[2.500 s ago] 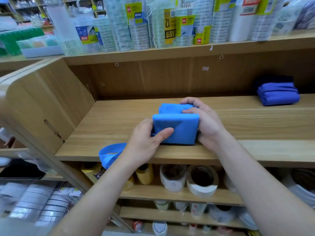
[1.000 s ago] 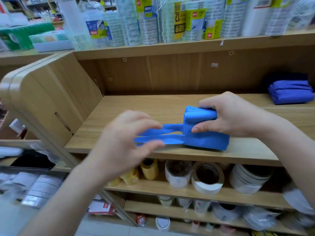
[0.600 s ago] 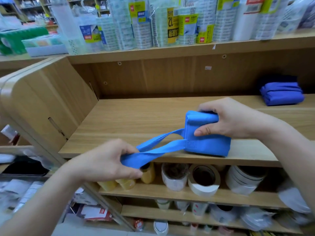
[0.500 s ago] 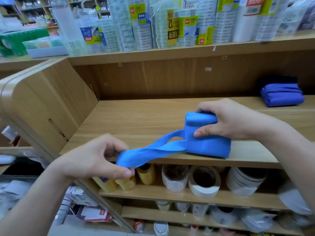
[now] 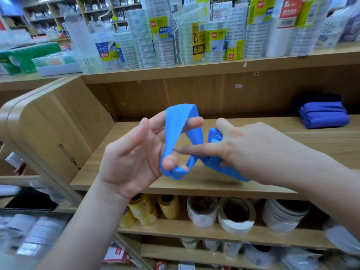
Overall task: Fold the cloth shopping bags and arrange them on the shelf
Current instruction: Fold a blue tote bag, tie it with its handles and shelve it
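Over the shelf point(image 5: 194, 184) front: bag point(image 5: 214, 135) folded, strap point(image 5: 179, 121) wrap in hand, it seemed.
Your L hand point(image 5: 132, 158), palm up & thumb spread, had fingers hooked through the strap loop; your R hand point(image 5: 253, 149) gripped the folded bag just above the shelf. Next move prob. called for the strap pulled taut round the bag w/o it unrolling, then a spot beside the 2nd bag point(image 5: 323, 117), back right.

bright even indoor light, soft shadows, blurred edges (wide-angle bending), smeared top shelf

Shelf board point(image 5: 288, 131) lies open between side panel point(image 5: 58, 129) and folded bag point(image 5: 323, 116).
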{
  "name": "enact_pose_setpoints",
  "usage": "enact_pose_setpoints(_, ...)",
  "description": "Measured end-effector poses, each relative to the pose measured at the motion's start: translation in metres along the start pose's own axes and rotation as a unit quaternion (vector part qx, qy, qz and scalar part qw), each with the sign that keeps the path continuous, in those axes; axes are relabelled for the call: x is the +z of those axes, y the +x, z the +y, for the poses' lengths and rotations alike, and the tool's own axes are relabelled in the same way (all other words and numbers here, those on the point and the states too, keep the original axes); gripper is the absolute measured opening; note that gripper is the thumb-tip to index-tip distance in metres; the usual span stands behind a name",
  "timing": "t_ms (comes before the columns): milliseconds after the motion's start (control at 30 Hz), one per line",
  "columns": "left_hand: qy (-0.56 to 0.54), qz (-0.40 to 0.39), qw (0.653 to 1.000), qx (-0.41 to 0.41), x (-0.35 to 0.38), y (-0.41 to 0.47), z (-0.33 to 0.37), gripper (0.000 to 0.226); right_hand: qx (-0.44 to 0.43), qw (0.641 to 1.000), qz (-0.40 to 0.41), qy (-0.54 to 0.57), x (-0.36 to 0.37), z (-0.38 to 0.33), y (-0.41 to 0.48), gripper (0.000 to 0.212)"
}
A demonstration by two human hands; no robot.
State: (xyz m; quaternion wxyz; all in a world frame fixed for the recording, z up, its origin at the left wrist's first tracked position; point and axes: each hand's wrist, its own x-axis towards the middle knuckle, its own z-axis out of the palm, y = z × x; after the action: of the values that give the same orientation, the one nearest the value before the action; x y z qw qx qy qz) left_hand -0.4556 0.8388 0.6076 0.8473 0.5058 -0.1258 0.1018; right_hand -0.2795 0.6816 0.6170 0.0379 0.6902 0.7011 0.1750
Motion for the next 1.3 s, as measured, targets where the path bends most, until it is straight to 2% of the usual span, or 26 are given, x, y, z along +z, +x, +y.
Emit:
enact_pose_setpoints(100,-0.012,-0.003,1.0,0.015,0.004,0.005,-0.004,0.072,0.027,0.997,-0.005,0.07,-0.001,0.006,0.003,0.048)
enact_pose_setpoints(167,-0.044,0.067,0.996,0.03,-0.003,0.001,-0.004,0.07,0.037,0.982,-0.032,0.184,0.001,0.014,0.003,0.028)
enact_pose_setpoints(233,0.008,0.157,0.987,0.035,-0.011,-0.003,-0.006,0.07,0.037,0.951,-0.072,0.3,0.004,0.02,0.004,0.018)
enact_pose_setpoints(333,0.135,0.248,0.959,0.018,-0.021,-0.007,-0.007,0.082,0.028,0.893,-0.124,0.431,0.005,0.025,0.002,0.015)
enact_pose_setpoints(367,0.226,0.271,0.936,0.016,-0.023,-0.008,-0.004,0.09,0.024,0.867,-0.143,0.477,0.004,0.026,0.001,0.014)
enact_pose_setpoints(400,0.343,0.276,0.898,0.018,-0.024,-0.01,-0.001,0.1,0.016,0.843,-0.16,0.514,0.004,0.026,0.0,0.014)
enact_pose_setpoints(467,0.531,0.215,0.819,0.019,-0.023,-0.007,0.01,0.118,-0.001,0.809,-0.191,0.556,0.004,0.028,0.0,0.015)
enact_pose_setpoints(500,0.593,0.162,0.788,0.028,-0.02,-0.005,0.014,0.119,-0.009,0.795,-0.208,0.57,0.004,0.029,0.0,0.015)
enact_pose_setpoints(533,0.648,0.103,0.753,0.043,-0.016,0.0,0.017,0.112,-0.02,0.783,-0.224,0.58,0.005,0.03,0.001,0.016)
enact_pose_setpoints(600,0.724,-0.008,0.688,0.047,-0.006,0.013,0.023,0.083,-0.055,0.763,-0.252,0.593,0.006,0.03,0.003,0.017)
enact_pose_setpoints(633,0.724,-0.043,0.688,0.015,-0.002,0.019,0.025,0.063,-0.072,0.754,-0.262,0.598,0.006,0.029,0.003,0.016)
enact_pose_setpoints(667,0.697,-0.059,0.714,-0.031,0.002,0.023,0.028,0.042,-0.086,0.745,-0.27,0.604,0.007,0.028,0.003,0.016)
enact_pose_setpoints(733,0.58,-0.068,0.807,-0.09,0.005,0.023,0.033,0.019,-0.092,0.727,-0.272,0.624,0.011,0.03,0.001,0.015)
enact_pose_setpoints(800,0.445,-0.057,0.892,-0.055,0.003,0.018,0.034,0.021,-0.066,0.699,-0.264,0.661,0.016,0.035,-0.006,0.016)
enact_pose_setpoints(867,0.287,-0.034,0.957,0.009,0.004,0.015,0.028,0.027,-0.035,0.658,-0.25,0.709,0.023,0.039,-0.013,0.023)
enact_pose_setpoints(900,0.215,-0.008,0.976,0.03,0.004,0.014,0.023,0.029,-0.028,0.641,-0.238,0.729,0.026,0.04,-0.016,0.029)
enact_pose_setpoints(967,0.134,0.05,0.989,0.046,0.006,0.015,0.016,0.029,-0.023,0.627,-0.204,0.751,0.024,0.042,-0.02,0.043)
enact_pose_setpoints(1033,0.107,0.094,0.989,0.042,0.007,0.017,0.014,0.029,-0.007,0.651,-0.163,0.741,0.014,0.044,-0.023,0.06)
enact_pose_setpoints(1067,0.1,0.108,0.988,0.035,0.007,0.017,0.012,0.035,0.005,0.686,-0.14,0.714,0.006,0.043,-0.025,0.069)
enact_pose_setpoints(1100,0.096,0.124,0.987,0.025,0.007,0.019,0.011,0.041,0.015,0.745,-0.11,0.658,-0.002,0.041,-0.026,0.077)
enact_pose_setpoints(1133,0.092,0.141,0.986,0.013,0.007,0.02,0.01,0.045,0.02,0.824,-0.077,0.561,-0.009,0.038,-0.027,0.084)
enact_pose_setpoints(1167,0.089,0.153,0.984,0.002,0.008,0.022,0.009,0.048,0.024,0.902,-0.047,0.428,-0.014,0.034,-0.027,0.09)
enact_pose_setpoints(1200,0.083,0.152,0.985,-0.007,0.009,0.024,0.008,0.049,0.021,0.957,-0.023,0.288,-0.017,0.029,-0.025,0.094)
enact_pose_setpoints(1233,0.074,0.138,0.988,-0.012,0.011,0.027,0.007,0.05,0.016,0.984,-0.01,0.176,-0.019,0.023,-0.02,0.096)
enact_pose_setpoints(1300,0.054,0.098,0.994,-0.011,0.015,0.032,0.006,0.051,0.013,0.997,-0.014,0.071,-0.022,0.01,-0.009,0.085)
